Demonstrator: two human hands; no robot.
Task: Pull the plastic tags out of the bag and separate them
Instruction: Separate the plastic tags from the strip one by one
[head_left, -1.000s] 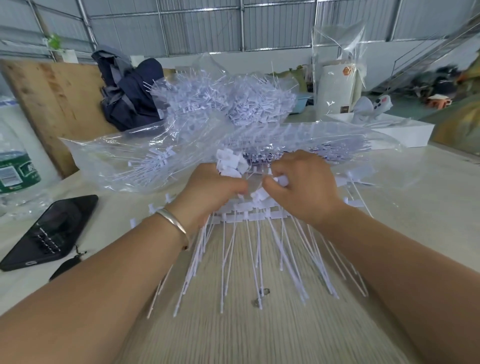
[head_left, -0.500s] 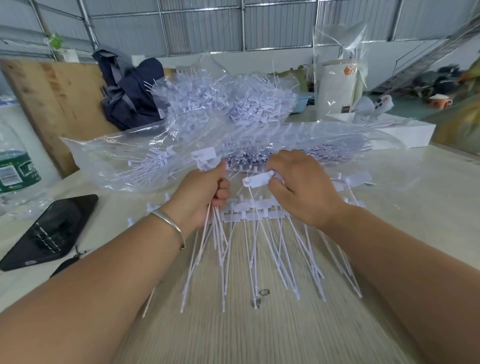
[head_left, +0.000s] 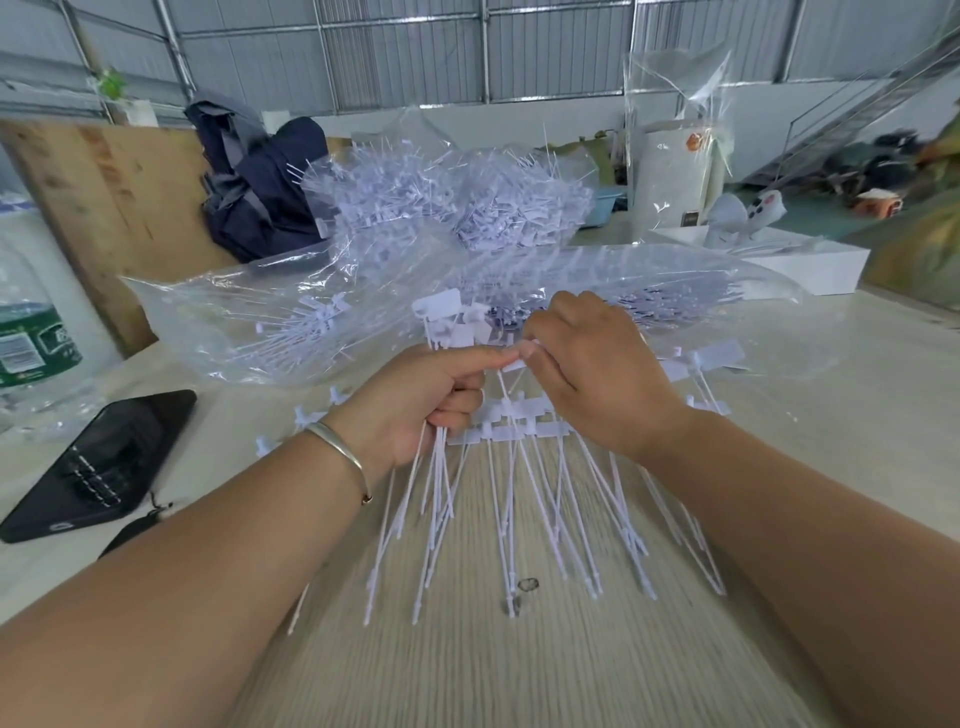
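Observation:
White plastic tags with flat heads and long thin tails fill a clear plastic bag (head_left: 234, 317) lying across the table's far side. My left hand (head_left: 415, 400) grips a small bundle of tags (head_left: 444, 325), their heads sticking up above my fist and their tails hanging below. My right hand (head_left: 597, 374) pinches the head of one tag at the tip of my left thumb. A joined strip of tags (head_left: 514, 431) lies under both hands, its tails (head_left: 545, 519) fanned toward me on the wooden table (head_left: 493, 665).
A black phone (head_left: 98, 462) lies at the left beside a green-labelled water bottle (head_left: 31, 332). Behind the bag sit a heap of loose tags (head_left: 467, 197), a dark bundle of cloth (head_left: 260, 192) and a white box (head_left: 795, 260) at the right.
My hands, apart half a second ago, have come together again. The bundle in my left hand stands higher, and my right hand now pinches a tag beside my left thumb.

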